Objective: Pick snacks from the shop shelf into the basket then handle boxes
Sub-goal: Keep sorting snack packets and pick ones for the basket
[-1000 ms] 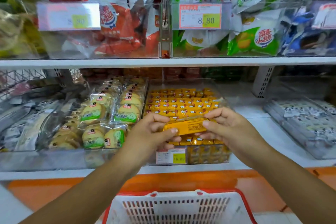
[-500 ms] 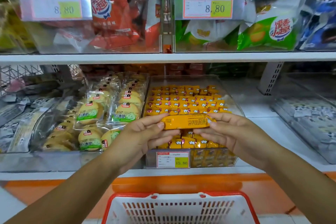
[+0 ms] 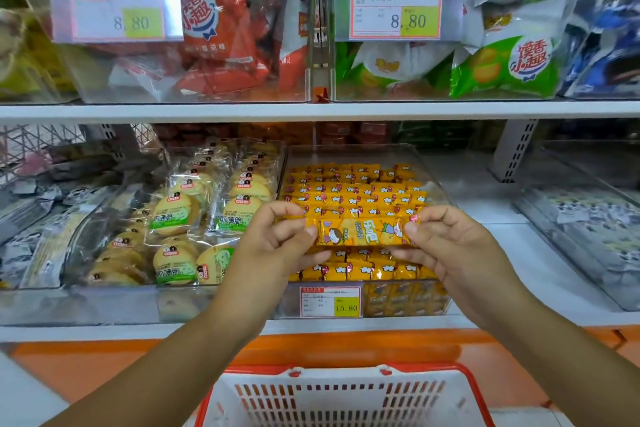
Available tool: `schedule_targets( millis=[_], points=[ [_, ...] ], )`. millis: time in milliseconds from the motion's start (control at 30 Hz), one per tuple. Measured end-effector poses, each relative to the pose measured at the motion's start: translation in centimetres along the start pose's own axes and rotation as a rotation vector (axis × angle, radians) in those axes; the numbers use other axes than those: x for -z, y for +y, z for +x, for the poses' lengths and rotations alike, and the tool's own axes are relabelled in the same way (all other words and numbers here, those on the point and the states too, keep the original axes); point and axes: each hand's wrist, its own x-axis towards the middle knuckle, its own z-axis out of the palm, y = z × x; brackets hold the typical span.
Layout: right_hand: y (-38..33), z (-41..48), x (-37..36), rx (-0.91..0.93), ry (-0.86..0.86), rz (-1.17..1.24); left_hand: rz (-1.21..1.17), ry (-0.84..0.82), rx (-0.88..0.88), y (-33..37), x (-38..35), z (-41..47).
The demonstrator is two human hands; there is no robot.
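Observation:
A long yellow snack pack [image 3: 360, 231] is held level in front of the clear bin of yellow snack packs [image 3: 356, 191] on the lower shelf. My left hand [image 3: 277, 246] pinches its left end between thumb and fingers. My right hand [image 3: 450, 246] pinches its right end the same way. The pack's printed face is turned toward me. Below my arms, at the bottom of the view, sits the white basket with a red rim [image 3: 346, 399]; nothing shows in the part I can see.
A clear bin of round green-label biscuits [image 3: 194, 218] stands left of the yellow packs. On the upper shelf are bins of red bags [image 3: 214, 45] and green bags [image 3: 502, 66]. A bin of pale wrapped packs [image 3: 585, 229] lies at right. An orange ledge [image 3: 104, 360] runs under the shelf.
Both hands lifted the yellow pack slightly and turned it so its printed face now shows toward me. The view has tilted a little upward.

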Motion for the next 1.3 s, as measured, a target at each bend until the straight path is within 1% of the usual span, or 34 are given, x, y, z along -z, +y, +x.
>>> schedule_targets(
  millis=[167,233,333,400,500,633,767,900,1000,1133,1233,1300],
  points=[
    [0.2,-0.4,-0.2,0.083,0.056,-0.133,0.048,-0.015,-0.038,0.1,-0.2,-0.4],
    [0.2,-0.4,-0.2,0.065,0.048,-0.144,0.038,-0.004,-0.021,0.0,0.0,-0.2],
    [0.0,-0.4,-0.1,0.028,-0.005,-0.162,0.013,-0.033,0.002,0.1,0.2,0.0],
    [-0.1,-0.5,-0.1,0.016,-0.041,-0.147,0.047,-0.053,0.014,0.2,0.3,0.0],
    [-0.1,-0.3,0.0,0.015,-0.039,-0.134,0.080,-0.038,0.025,0.2,0.2,0.0],
    [-0.1,-0.1,0.3,0.008,-0.056,-0.035,0.003,-0.016,0.032,0.2,0.1,0.0],
    [0.2,0.2,0.5,-0.031,-0.068,0.056,-0.021,-0.019,0.039,0.1,0.2,0.1],
    [0.0,0.3,0.7,-0.071,-0.134,0.075,-0.029,-0.043,0.065,0.3,0.5,0.2],
    [-0.2,0.2,1.0,-0.068,-0.172,0.087,-0.030,-0.083,0.067,0.5,0.8,0.2],
    [-0.1,0.2,1.1,-0.021,-0.144,0.064,-0.007,-0.084,0.043,0.4,0.7,0.1],
    [0.1,0.1,1.1,0.009,-0.163,0.033,0.048,-0.086,0.017,0.0,0.8,0.2],
    [0.1,0.1,1.0,0.003,-0.154,0.028,0.063,-0.090,-0.001,-0.2,0.6,0.3]
  ],
)
